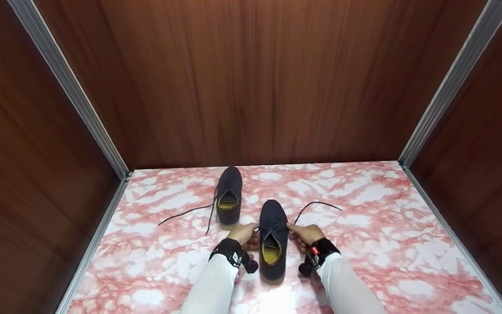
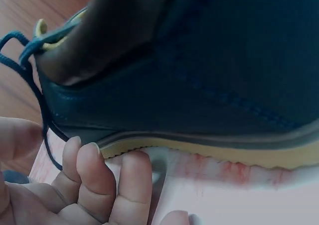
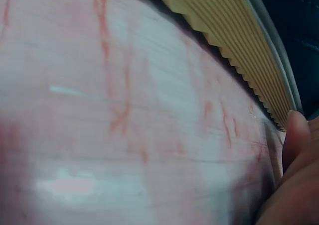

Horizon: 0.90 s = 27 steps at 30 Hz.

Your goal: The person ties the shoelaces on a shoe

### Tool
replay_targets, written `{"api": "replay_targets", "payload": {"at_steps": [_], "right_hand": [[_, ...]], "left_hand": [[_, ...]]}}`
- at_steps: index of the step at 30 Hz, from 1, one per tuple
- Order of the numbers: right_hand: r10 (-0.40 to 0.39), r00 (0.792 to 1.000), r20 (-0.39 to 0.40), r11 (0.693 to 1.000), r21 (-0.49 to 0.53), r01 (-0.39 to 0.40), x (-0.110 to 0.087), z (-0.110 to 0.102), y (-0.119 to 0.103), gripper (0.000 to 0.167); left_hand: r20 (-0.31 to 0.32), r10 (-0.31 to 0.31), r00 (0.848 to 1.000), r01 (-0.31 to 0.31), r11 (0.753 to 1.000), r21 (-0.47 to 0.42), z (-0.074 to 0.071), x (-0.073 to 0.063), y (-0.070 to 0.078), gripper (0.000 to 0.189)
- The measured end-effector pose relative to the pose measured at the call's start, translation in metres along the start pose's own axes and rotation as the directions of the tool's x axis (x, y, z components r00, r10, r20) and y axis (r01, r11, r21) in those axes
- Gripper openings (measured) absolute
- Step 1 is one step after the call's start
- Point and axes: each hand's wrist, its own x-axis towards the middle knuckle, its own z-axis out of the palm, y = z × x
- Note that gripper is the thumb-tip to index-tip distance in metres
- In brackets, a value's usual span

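Note:
A dark blue lace-up shoe (image 1: pixel 273 213) with a yellow lining stands between the two hands, toe pointing away. At its left side, my left hand (image 1: pixel 243 234) pinches a dark shoelace (image 2: pixel 36 88) beside the eyelets. In the left wrist view, curled fingers (image 2: pixel 97 180) lie close to the ridged tan sole (image 2: pixel 239 153). My right hand (image 1: pixel 306 234) is at the opposite side, thumb and finger pinching the other lace end (image 1: pixel 316 202), which arcs out over the surface. A fingertip (image 3: pixel 295 133) shows right at the sole edge in the right wrist view.
The matching dark shoe (image 1: pixel 229 187) stands further back and left, its loose lace (image 1: pixel 185 213) trailing leftward. A red-and-white marbled surface (image 1: pixel 168 257) lies under everything. Brown wood-grain panels (image 1: pixel 259 87) with grey metal corner strips (image 1: pixel 72 91) close in the back and sides.

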Motion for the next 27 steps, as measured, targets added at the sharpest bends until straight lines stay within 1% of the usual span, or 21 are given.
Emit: {"api": "replay_targets", "payload": {"at_steps": [2,5,7,9,11,14,17,19,21,23,27], "right_hand": [[0.004,1.000,0.020,1.000,0.008,-0.004,0.0001,-0.0002,0.0003,0.049],[0.008,0.999,0.038,1.000,0.003,-0.008,0.0000,-0.0014,0.0004,0.044],[0.003,0.999,0.047,1.000,0.002,-0.003,0.0003,-0.0024,0.0002,0.041],[-0.004,0.999,0.046,1.000,-0.010,0.004,0.0003,-0.0032,-0.0006,0.040],[-0.001,0.999,0.053,1.000,-0.006,0.001,0.0006,-0.0036,-0.0015,0.038],[0.011,0.997,0.070,1.000,0.027,-0.013,-0.0001,-0.0038,-0.0029,0.033],[0.020,0.996,0.092,0.998,0.064,-0.026,-0.0010,-0.0040,-0.0038,0.025],[0.020,0.996,0.091,0.997,0.069,-0.026,-0.0015,-0.0041,-0.0041,0.021],[0.016,0.997,0.077,0.999,0.050,-0.020,-0.0015,-0.0041,-0.0041,0.021],[0.012,0.998,0.059,1.000,0.024,-0.013,-0.0016,-0.0040,-0.0039,0.025],[0.012,0.999,0.037,1.000,-0.010,-0.011,-0.0006,-0.0030,-0.0027,0.032]], "left_hand": [[0.001,0.002,1.000,-0.002,1.000,-0.021,-0.0007,0.0011,0.0001,0.016],[0.013,-0.013,1.000,0.013,0.999,-0.051,-0.0028,0.0017,0.0013,0.013],[0.024,-0.020,1.000,0.022,0.996,-0.087,-0.0040,0.0019,0.0025,0.012],[0.024,-0.031,0.999,0.034,0.991,-0.127,-0.0042,0.0023,0.0039,0.013],[0.009,-0.045,0.999,0.046,0.989,-0.143,-0.0035,0.0020,0.0055,0.016],[-0.003,-0.047,0.999,0.047,0.994,-0.099,-0.0005,0.0022,0.0072,0.020],[0.003,-0.030,1.000,0.030,0.999,-0.017,0.0029,0.0010,0.0093,0.015],[0.002,-0.014,1.000,0.014,1.000,0.028,0.0045,0.0009,0.0098,0.012],[0.005,-0.009,1.000,0.008,0.999,0.034,0.0043,0.0005,0.0097,0.011],[0.018,-0.010,1.000,0.010,1.000,0.029,0.0031,0.0013,0.0087,0.015],[0.066,-0.027,0.997,0.028,0.999,-0.020,-0.0001,0.0043,0.0056,0.025]]}}
